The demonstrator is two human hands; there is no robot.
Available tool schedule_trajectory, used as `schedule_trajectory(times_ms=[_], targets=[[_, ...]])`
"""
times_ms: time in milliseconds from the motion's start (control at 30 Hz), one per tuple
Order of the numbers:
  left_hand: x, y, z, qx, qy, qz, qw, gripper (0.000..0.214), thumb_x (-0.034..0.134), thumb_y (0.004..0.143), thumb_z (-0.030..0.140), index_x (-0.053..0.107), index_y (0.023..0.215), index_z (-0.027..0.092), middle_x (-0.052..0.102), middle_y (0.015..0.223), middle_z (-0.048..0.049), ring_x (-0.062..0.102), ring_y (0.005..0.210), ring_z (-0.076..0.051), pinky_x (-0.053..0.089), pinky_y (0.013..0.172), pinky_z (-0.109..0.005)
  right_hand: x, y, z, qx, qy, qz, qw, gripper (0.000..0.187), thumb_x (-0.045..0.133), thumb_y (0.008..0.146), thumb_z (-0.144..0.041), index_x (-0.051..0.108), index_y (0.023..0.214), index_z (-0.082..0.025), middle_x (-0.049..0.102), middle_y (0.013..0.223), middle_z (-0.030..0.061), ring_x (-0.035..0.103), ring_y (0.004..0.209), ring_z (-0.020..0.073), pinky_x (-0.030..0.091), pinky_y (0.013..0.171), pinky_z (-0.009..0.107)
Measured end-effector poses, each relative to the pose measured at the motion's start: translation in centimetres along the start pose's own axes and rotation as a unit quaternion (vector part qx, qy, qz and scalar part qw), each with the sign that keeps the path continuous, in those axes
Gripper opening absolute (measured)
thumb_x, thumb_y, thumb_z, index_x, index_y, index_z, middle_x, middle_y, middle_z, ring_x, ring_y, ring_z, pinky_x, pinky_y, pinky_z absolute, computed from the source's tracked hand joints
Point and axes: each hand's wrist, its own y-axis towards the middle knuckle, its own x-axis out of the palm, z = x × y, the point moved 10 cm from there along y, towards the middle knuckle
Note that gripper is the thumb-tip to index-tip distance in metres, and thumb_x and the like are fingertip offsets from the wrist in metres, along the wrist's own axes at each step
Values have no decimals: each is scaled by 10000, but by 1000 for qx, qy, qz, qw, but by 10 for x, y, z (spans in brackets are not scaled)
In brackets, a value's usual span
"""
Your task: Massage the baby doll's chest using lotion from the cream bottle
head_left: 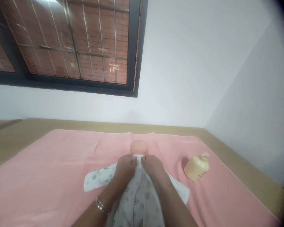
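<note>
A white baby garment [142, 195] with small green prints lies in front of me, its sleeves spread to both sides and its middle drawn up toward me. My left hand [126, 167] is closed on the left of its neckline, thumb on top. On the other side of the neckline, my right hand [154, 166] grips the cloth in the same way, close to the left. Just beyond the fingers shows a smooth, rounded pinkish head, seemingly a doll's [139, 147]. The garment and hands hide whatever lies below it.
A pink sheet [49, 176] with some creases covers most of the wooden table [251, 176]. To the right is a cream pump bottle [196, 167]. A white wall [180, 63] and a barred window [80, 47] rise behind the table.
</note>
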Motion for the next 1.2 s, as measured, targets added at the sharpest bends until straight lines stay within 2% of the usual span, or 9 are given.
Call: schedule_trajectory(times_ms=[133, 300, 367, 467, 567, 633, 767, 967, 1200], targets=[[-6, -2, 10, 33, -9, 18, 999, 353, 339, 901, 274, 592, 677, 173, 615, 739, -43, 526, 728, -157, 336, 673, -275, 6, 5, 9, 0, 58, -45, 997, 510, 236, 901, -375, 655, 1048, -123, 642, 1078, 172, 606, 975, 265, 441, 780, 348], [5, 0, -8, -41, 13, -27, 999, 353, 335, 895, 314, 626, 769, 160, 644, 785, -70, 556, 732, -170, 352, 675, -277, -5, -9, -8, -15, -16, 31, 999, 550, 202, 909, -430, 675, 942, -152, 672, 947, 152, 624, 881, 278, 439, 745, 377], [9, 0, -10, -47, 19, -50, 997, 386, 317, 901, 338, 643, 793, 160, 654, 804, -81, 572, 761, -178, 360, 696, -279, -6, -12, -14, -23, -30, 49, 998, 544, 211, 905, -444, 674, 920, -158, 674, 919, 145, 625, 863, 279, 436, 745, 385], [10, 1, -8, -44, 15, -65, 997, 424, 298, 909, 363, 665, 831, 164, 666, 846, -97, 587, 809, -192, 369, 735, -287, 2, -6, -9, -9, -21, 20, 1000, 554, 207, 901, -462, 671, 944, -163, 669, 957, 149, 619, 894, 279, 431, 761, 391], [11, 0, -10, -62, 2, -77, 995, 455, 291, 911, 403, 677, 847, 170, 675, 870, -100, 597, 822, -196, 375, 751, -289, 14, 3, 4, 6, 36, -26, 999, 607, 183, 890, -535, 666, 998, -183, 661, 1018, 140, 608, 941, 272, 429, 772, 382], [11, -1, -12, -73, -2, -80, 994, 460, 298, 907, 421, 678, 840, 171, 677, 869, -100, 598, 825, -197, 375, 755, -289, 18, 7, 11, 18, 66, -30, 997, 643, 175, 872, -589, 665, 1006, -194, 663, 1016, 130, 607, 939, 272, 429, 764, 379], [14, 1, -15, -70, -13, -72, 995, 423, 318, 895, 404, 667, 828, 174, 674, 857, -92, 593, 818, -196, 369, 734, -288, 21, 9, 19, 36, 70, 7, 997, 646, 197, 854, -618, 678, 940, -196, 674, 935, 123, 616, 877, 273, 425, 729, 370], [16, 4, -19, -77, -21, -54, 995, 388, 340, 878, 421, 634, 810, 178, 665, 823, -75, 581, 769, -193, 361, 686, -285, 20, 7, 22, 32, 83, 62, 994, 627, 201, 871, -590, 685, 839, -193, 678, 835, 109, 612, 753, 215, 393, 642, 286], [14, 4, -18, -87, -23, -63, 994, 375, 347, 875, 418, 629, 792, 185, 666, 835, -71, 579, 774, -190, 362, 687, -284, 15, 5, 22, 33, 77, 67, 994, 603, 228, 873, -571, 684, 785, -187, 677, 790, 105, 600, 708, 203, 364, 603, 268]])
